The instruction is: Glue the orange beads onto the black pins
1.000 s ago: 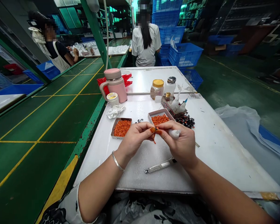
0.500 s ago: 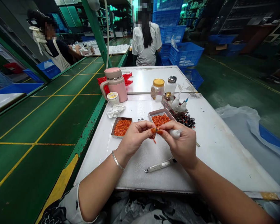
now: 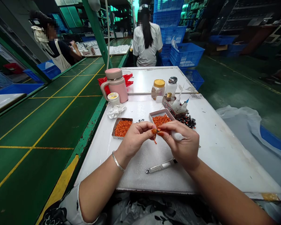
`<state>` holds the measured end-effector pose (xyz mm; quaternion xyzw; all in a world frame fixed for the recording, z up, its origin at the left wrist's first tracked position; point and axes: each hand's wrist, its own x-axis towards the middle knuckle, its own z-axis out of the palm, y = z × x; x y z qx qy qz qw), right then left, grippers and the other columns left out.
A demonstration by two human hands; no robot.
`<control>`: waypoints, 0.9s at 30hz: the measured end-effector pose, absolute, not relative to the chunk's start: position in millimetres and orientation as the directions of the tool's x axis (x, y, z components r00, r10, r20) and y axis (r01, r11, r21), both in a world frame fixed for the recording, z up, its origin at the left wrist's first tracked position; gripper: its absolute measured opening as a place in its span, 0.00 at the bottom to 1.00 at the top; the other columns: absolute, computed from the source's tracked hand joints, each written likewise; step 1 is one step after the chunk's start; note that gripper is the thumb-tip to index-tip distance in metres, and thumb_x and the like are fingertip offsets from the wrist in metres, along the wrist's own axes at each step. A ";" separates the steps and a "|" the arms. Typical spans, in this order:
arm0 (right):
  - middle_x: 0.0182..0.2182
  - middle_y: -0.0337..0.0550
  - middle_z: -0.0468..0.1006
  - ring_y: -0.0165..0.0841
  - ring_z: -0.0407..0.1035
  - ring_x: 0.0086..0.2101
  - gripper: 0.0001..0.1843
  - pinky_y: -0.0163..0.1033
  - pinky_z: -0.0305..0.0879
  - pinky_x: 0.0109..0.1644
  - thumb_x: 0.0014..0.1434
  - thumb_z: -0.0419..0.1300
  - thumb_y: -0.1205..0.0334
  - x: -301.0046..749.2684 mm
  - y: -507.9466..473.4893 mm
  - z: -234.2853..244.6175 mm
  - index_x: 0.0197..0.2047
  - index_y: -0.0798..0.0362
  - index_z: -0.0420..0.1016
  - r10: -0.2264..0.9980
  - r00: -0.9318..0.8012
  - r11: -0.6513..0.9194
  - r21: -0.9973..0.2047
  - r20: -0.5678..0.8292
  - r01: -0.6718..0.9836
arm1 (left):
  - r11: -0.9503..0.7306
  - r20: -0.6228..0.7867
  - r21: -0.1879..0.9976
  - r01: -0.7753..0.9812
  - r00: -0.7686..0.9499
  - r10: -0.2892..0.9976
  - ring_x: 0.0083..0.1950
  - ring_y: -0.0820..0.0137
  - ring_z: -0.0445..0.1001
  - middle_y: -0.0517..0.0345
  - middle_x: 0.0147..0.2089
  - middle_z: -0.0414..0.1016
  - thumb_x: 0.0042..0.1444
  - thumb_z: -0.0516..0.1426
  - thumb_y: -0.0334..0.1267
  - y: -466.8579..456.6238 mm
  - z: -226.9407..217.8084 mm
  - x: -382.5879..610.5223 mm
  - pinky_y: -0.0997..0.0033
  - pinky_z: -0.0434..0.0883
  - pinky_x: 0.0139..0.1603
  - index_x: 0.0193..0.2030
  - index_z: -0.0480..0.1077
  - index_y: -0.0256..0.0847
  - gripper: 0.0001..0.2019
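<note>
My left hand pinches a small orange-and-black piece between thumb and fingertips; an orange strand of it dangles below. My right hand is closed, its thumb and forefinger meeting at the same piece. A small white squeeze bottle sits in the curl of that hand, its tip hidden. Just beyond my hands is an open box of orange bits, with a second box of orange bits to the left. A heap of black pieces lies past my right hand.
A pen-like tool lies on the white table before me. Farther back stand a pink flask, jars and a tray with small bottles. A green conveyor runs along the left. Two people work beyond.
My right hand has shifted slightly right, and the squeeze bottle has turned a little in it. More orange shows at the fingertips. The co-worker at left has raised a hand.
</note>
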<state>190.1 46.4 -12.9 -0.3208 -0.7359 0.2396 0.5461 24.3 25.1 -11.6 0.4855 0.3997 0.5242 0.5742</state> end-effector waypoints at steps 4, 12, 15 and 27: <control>0.31 0.40 0.81 0.34 0.74 0.32 0.05 0.40 0.69 0.38 0.58 0.65 0.67 189.4 45.1 -14.0 0.37 0.47 0.79 0.707 -0.194 0.707 -0.684 0.680 0.181 | -0.054 0.080 0.982 -0.183 0.136 0.987 0.32 0.74 0.70 0.58 0.30 0.72 0.54 0.65 0.39 25.0 -12.6 23.6 0.74 0.69 0.35 0.34 0.77 0.36 0.07; 0.31 0.40 0.80 0.33 0.73 0.32 0.04 0.40 0.70 0.38 0.59 0.64 0.67 188.5 44.6 -13.9 0.37 0.47 0.79 0.707 -0.197 0.707 -0.676 0.679 0.205 | -0.037 0.059 0.982 -0.183 0.121 0.991 0.32 0.74 0.70 0.58 0.29 0.73 0.53 0.66 0.40 24.5 -11.2 23.3 0.73 0.69 0.35 0.34 0.77 0.36 0.09; 0.33 0.40 0.81 0.33 0.73 0.32 0.05 0.39 0.69 0.38 0.58 0.65 0.67 188.9 47.4 -14.5 0.39 0.48 0.79 0.714 -0.220 0.700 -0.686 0.664 0.198 | 0.006 0.022 0.971 -0.237 0.115 0.993 0.31 0.74 0.70 0.58 0.28 0.73 0.52 0.67 0.40 24.8 -10.7 24.5 0.74 0.69 0.34 0.33 0.77 0.36 0.09; 0.30 0.39 0.79 0.31 0.73 0.31 0.09 0.37 0.69 0.36 0.55 0.65 0.74 187.9 51.1 -19.9 0.35 0.50 0.78 0.688 -0.233 0.724 -0.672 0.688 0.153 | 0.074 -0.041 0.967 -0.242 0.138 0.990 0.31 0.75 0.70 0.57 0.28 0.73 0.54 0.65 0.45 23.4 -8.4 25.8 0.75 0.70 0.35 0.34 0.77 0.34 0.13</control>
